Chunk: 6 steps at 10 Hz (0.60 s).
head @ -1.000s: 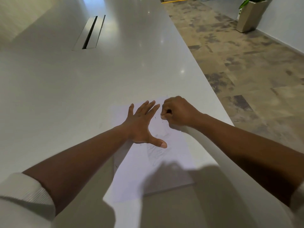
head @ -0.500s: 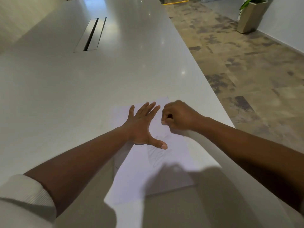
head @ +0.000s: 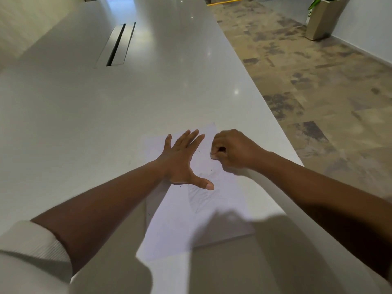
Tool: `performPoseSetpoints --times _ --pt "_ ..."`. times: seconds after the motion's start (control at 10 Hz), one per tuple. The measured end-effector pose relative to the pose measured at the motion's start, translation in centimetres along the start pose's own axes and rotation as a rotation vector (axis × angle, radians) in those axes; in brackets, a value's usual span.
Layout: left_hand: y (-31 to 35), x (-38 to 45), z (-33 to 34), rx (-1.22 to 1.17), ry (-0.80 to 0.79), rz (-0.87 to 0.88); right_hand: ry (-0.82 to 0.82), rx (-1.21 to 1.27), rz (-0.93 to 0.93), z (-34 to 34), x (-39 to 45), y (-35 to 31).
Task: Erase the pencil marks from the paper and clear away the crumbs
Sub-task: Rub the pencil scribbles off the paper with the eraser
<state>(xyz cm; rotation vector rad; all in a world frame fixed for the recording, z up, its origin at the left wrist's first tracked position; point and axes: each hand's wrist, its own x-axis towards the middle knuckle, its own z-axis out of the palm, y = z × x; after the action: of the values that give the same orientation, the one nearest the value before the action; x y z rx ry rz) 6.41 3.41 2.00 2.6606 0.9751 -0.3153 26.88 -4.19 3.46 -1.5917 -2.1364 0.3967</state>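
Note:
A white sheet of paper point(head: 176, 225) lies on the long white table point(head: 84, 107), near its right edge. Faint pencil marks point(head: 200, 197) show in the middle of the sheet, and a few small dark crumbs point(head: 199, 151) are scattered on it. My left hand point(head: 182, 158) lies flat on the paper's upper left part, fingers spread and thumb out. My right hand point(head: 231, 150) is curled into a fist over the paper's upper right part, fingertips pinched on a small eraser that is almost wholly hidden; only a dark spot shows inside the fist.
A long slot with a metal cover point(head: 115, 46) is set into the table further back. The table's right edge point(head: 273, 124) drops to a patterned floor. A tall planter point(head: 320, 18) stands by the far wall.
My right fist has shifted a little on the upper right of the paper in small rubbing strokes. My left hand stays pressed in the same place.

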Motion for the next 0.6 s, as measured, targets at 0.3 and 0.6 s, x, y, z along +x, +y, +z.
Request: performPoseSetpoints --times 0.3,0.6 --pt "0.0 0.1 0.1 -0.007 0.012 0.001 -0.14 0.06 0.002 -0.4 -1.7 -0.8" --pt "0.2 -0.1 0.0 -0.019 0.011 -0.004 0.105 -0.069 0.171 0.3 5.3 0.6"
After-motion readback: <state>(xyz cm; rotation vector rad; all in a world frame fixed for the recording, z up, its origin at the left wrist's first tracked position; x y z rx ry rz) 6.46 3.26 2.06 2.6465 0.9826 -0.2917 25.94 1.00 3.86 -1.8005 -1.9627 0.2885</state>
